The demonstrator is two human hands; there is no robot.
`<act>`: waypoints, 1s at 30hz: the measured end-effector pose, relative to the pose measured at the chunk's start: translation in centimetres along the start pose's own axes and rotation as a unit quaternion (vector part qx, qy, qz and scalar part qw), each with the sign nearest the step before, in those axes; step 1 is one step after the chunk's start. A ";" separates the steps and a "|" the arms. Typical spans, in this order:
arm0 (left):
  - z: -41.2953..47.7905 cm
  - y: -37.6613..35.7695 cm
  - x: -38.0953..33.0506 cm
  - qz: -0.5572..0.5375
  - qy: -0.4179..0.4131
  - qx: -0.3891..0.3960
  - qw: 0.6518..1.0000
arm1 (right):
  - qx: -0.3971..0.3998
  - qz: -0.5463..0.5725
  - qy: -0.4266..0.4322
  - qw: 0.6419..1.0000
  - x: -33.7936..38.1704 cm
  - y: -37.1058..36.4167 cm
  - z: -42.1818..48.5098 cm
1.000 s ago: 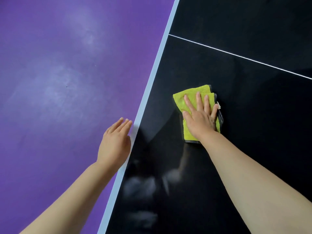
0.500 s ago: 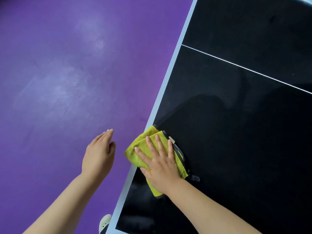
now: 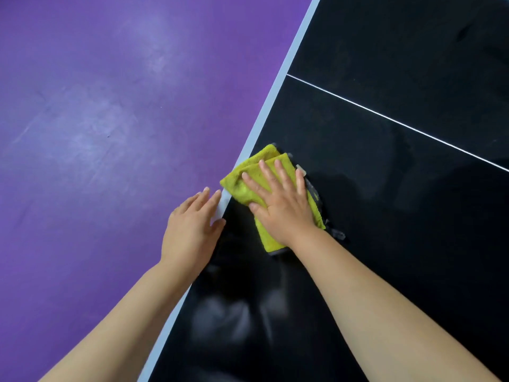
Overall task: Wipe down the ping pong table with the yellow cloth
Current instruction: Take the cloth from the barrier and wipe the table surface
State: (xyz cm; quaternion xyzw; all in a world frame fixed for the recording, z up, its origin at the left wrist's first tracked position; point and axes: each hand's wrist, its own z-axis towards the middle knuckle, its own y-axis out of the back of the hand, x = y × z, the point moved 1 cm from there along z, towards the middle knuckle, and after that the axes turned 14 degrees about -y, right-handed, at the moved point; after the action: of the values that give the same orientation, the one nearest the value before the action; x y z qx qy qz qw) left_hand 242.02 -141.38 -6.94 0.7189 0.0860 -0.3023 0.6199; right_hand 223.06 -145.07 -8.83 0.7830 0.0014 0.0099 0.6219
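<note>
The right hand (image 3: 281, 208) lies flat, fingers straight and spread, pressing the folded cloth (image 3: 241, 187) onto the black table (image 3: 399, 205). The cloth's long axis follows the forearm, its far end slanting toward the white edge line (image 3: 275, 91), with one corner lapping over that line. The left hand (image 3: 192, 227), fingers straight, holds nothing, its fingertips on the same line.
</note>
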 end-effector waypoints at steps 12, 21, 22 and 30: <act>4.5 -0.8 -2.2 0.076 0.111 0.122 0.983 | 0.053 0.051 -0.131 0.989 -7.5 2.9 8.8; 4.9 -0.7 -2.5 0.073 0.096 0.126 0.985 | 0.065 0.009 -0.056 0.996 -3.5 1.7 2.2; 4.9 -0.7 -2.5 0.073 0.092 0.126 0.985 | 0.065 0.003 -0.051 0.997 -2.9 1.6 1.8; 5.5 -0.2 -2.3 0.103 0.040 0.137 0.984 | 0.030 -0.007 -0.032 0.999 -1.8 1.8 5.3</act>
State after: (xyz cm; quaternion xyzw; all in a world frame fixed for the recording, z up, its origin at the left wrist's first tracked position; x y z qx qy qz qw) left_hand 238.21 -145.94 -6.15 0.8136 -0.0058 -0.2165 0.5396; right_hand 221.38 -150.71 -8.31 0.8012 -0.0127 -0.0196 0.5979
